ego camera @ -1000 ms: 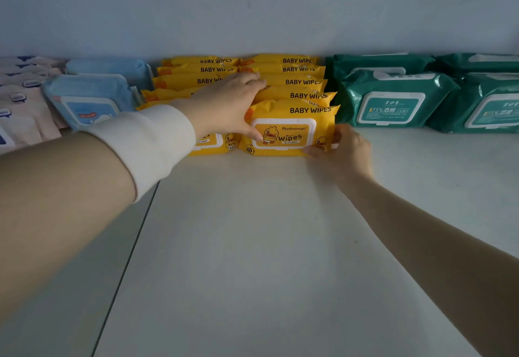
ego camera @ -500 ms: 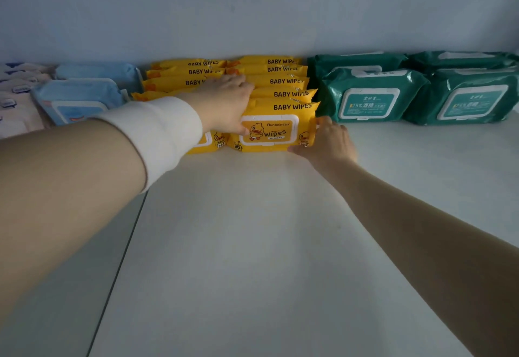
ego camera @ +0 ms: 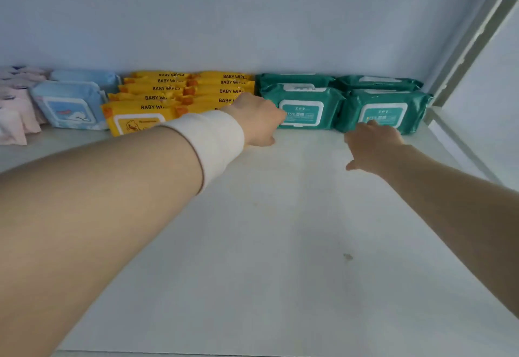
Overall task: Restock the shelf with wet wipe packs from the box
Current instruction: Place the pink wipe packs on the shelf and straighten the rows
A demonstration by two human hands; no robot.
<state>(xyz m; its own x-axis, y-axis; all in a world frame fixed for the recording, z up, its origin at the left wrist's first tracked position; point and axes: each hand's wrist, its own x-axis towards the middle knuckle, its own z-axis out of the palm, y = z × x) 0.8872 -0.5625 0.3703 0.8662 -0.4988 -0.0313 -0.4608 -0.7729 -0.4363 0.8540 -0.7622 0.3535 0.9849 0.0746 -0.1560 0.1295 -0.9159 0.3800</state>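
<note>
Shelf (ego camera: 280, 244): white, front area bare, packs ranged along the back wall. From left: pink packs (ego camera: 14, 115), blue packs (ego camera: 70, 104), yellow packs (ego camera: 168, 95) in two overlapping rows marked "BABY WIPES", green packs (ego camera: 306, 104) in two rows at the right end.

Left hand (ego camera: 257, 120): wrist in a white band (ego camera: 213, 140), reaching to the junction of the yellow and green rows, fingers curled down against the lower left corner of the front left green pack. Whether it grips the pack cannot be told.

Right hand (ego camera: 372, 143): open, fingers loosely spread, fingertips at the lower front edge of the front right green pack (ego camera: 384, 109), holding nothing.

A grey upright (ego camera: 471, 36) bounds the shelf at right.
</note>
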